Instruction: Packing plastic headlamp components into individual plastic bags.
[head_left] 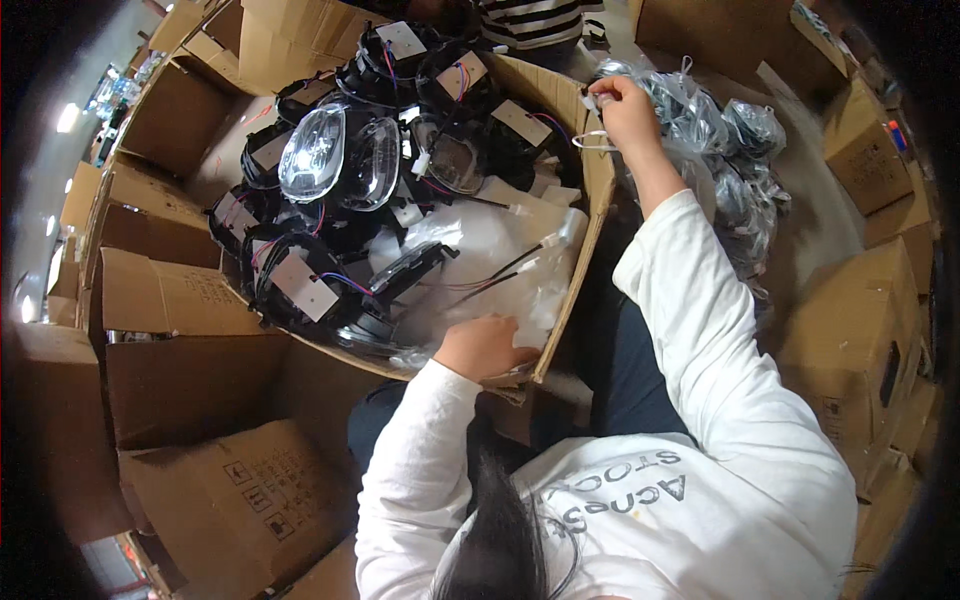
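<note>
My left hand [482, 347] rests at the near edge of a large cardboard box [590, 225], on clear plastic bags [500, 230]. Its thumb stands apart from its fingers, and I see nothing in its grip. At the box's far right edge, my right hand [628, 112] is closed in a pinch on a white looped cable [592, 147], with a small white piece at the fingertips. Black lamp housings with clear lenses [312, 155], white plates [303, 284] and thin coloured wires fill much of the box. One lamp part [412, 265] lies tilted just beyond my left hand.
Right of the box, several grey parts in clear bags [735, 150] lie heaped on the floor. Cardboard cartons [185, 300] stand along the left, and another carton [850, 350] stands at the right. Beyond the box is a person in a striped top [530, 22].
</note>
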